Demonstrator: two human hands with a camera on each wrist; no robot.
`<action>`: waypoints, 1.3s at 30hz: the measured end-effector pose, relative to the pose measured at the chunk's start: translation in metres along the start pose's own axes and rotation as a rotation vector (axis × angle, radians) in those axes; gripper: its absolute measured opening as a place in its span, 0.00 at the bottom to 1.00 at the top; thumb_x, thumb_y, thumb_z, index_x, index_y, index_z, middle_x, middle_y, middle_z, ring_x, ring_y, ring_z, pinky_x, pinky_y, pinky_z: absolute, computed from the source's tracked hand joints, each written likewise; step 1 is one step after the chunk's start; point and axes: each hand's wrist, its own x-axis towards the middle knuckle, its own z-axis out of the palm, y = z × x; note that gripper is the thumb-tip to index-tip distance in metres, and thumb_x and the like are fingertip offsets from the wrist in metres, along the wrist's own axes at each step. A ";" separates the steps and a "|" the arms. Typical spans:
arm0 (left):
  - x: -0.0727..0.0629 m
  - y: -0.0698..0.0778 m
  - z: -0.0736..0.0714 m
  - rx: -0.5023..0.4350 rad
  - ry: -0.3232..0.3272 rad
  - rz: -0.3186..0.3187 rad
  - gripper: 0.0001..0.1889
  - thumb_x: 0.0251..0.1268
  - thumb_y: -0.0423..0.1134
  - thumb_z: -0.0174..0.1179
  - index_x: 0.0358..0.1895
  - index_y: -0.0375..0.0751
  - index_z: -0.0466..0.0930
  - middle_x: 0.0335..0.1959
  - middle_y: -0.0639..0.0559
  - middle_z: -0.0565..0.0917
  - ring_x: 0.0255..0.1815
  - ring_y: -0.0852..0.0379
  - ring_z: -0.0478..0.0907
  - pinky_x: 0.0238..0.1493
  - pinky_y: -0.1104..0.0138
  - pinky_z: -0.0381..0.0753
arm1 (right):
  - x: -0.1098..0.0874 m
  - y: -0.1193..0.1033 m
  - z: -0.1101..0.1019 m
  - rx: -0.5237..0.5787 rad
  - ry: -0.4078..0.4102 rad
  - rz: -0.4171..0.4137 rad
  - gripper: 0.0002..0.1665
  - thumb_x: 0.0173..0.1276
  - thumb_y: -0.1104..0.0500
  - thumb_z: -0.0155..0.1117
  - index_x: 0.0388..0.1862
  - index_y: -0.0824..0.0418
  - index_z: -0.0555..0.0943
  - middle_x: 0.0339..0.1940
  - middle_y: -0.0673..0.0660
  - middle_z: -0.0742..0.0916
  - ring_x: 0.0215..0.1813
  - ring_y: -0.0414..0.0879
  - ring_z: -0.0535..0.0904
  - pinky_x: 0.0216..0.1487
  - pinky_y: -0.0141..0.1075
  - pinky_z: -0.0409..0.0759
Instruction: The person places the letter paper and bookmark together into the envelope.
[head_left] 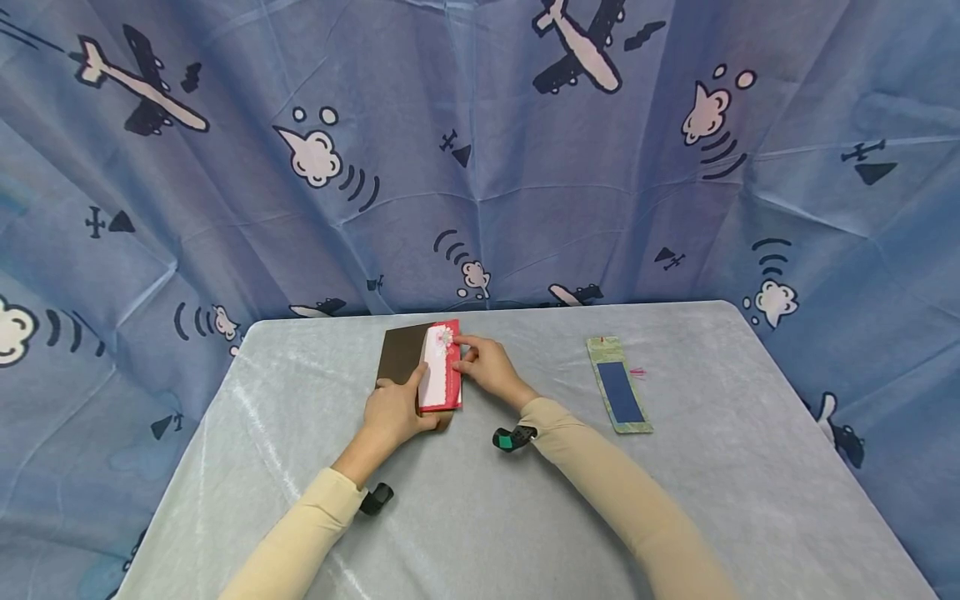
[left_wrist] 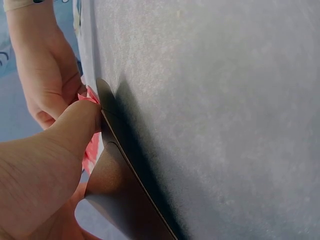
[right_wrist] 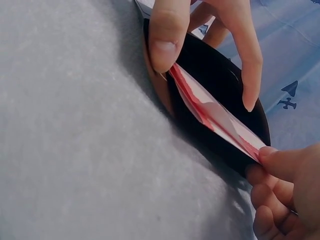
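Red-and-white card (head_left: 433, 379) — probably light, stiffish, creasable; hold by edges. Right hand (head_left: 491, 367) pinches its side; left hand (head_left: 393, 412) clamps brown sleeve (head_left: 401, 354) — far fingers poorly seen.

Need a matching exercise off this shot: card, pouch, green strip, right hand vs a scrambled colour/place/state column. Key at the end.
Column 1
1. Card
2. Pouch
3. Green strip
4. Right hand

Column 2
A. Lying apart, untouched
B. Red and white
C. Pinching the card
D. Dark brown outside

Pairs: 1-B, 2-D, 3-A, 4-C
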 end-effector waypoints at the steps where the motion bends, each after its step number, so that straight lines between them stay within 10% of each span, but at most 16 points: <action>1: 0.000 0.000 0.000 -0.003 -0.001 0.001 0.52 0.44 0.66 0.71 0.75 0.48 0.64 0.39 0.22 0.83 0.33 0.34 0.84 0.31 0.51 0.83 | 0.000 0.000 0.000 -0.002 0.002 -0.004 0.29 0.62 0.62 0.71 0.63 0.61 0.78 0.25 0.55 0.86 0.23 0.36 0.72 0.27 0.27 0.68; 39: -0.001 -0.002 0.000 -0.031 -0.009 -0.001 0.52 0.45 0.63 0.72 0.76 0.49 0.62 0.47 0.14 0.78 0.34 0.33 0.85 0.33 0.50 0.84 | -0.001 0.001 0.002 0.046 -0.055 0.002 0.45 0.59 0.61 0.74 0.74 0.61 0.67 0.28 0.54 0.87 0.28 0.36 0.76 0.37 0.29 0.75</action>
